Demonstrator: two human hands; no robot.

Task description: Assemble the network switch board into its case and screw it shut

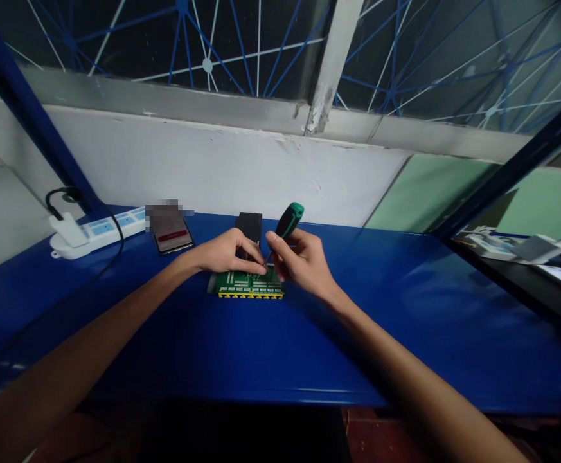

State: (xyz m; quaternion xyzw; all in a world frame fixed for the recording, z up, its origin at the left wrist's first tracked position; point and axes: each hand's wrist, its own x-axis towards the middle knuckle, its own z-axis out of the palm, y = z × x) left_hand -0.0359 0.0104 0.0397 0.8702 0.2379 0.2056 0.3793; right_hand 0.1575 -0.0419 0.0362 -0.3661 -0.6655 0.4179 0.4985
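A green circuit board [241, 281] with a row of yellow ports along its near edge lies on the blue table. In my right hand [302, 260] is a screwdriver [290, 218] with a green and black handle, tilted so its thin shaft points down at the board. My left hand [229, 253] reaches over the board's far side, fingers bent and tips close together near the shaft. Whether anything small sits between those fingertips cannot be made out. Just behind the hands is a black box-shaped case [250, 224], partly covered by them.
To the left a phone [171, 235] lies beside a white power strip [111, 226] with a plugged-in black cable [120, 241]. Blue frame posts [44, 122] rise on both sides. The blue table [188, 360] meets a white wall and window behind. Devices [525, 247] lie at far right.
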